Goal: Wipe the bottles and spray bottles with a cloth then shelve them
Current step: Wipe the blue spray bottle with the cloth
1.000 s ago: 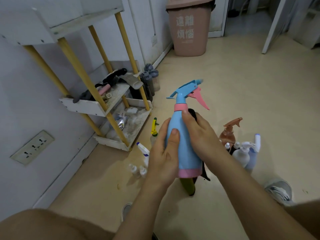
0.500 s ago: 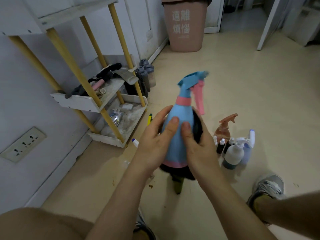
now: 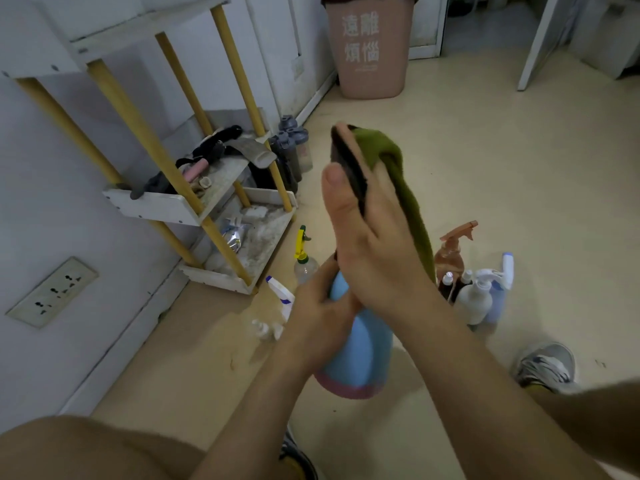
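My left hand (image 3: 318, 310) grips the blue spray bottle (image 3: 360, 355) high on its body, near the neck. The bottle has a pink band round its base and is held above the floor. My right hand (image 3: 374, 244) holds a green and dark cloth (image 3: 391, 168) wrapped over the bottle's top, thumb on one side and fingers on the other. The spray head is hidden under the cloth and hand. The white shelf rack (image 3: 162, 207) with yellow posts stands at the left wall.
More bottles stand on the floor: a yellow-trigger clear bottle (image 3: 303, 261), a white spray bottle (image 3: 280, 292), a brown spray bottle (image 3: 450, 251), a white pump bottle (image 3: 474, 299). A pink bin (image 3: 367, 53) is at the back, my shoe (image 3: 543, 368) at the right.
My right hand slid the cloth up from the bottle's body onto the spray head, which is now covered. My left hand shifted up toward the neck.
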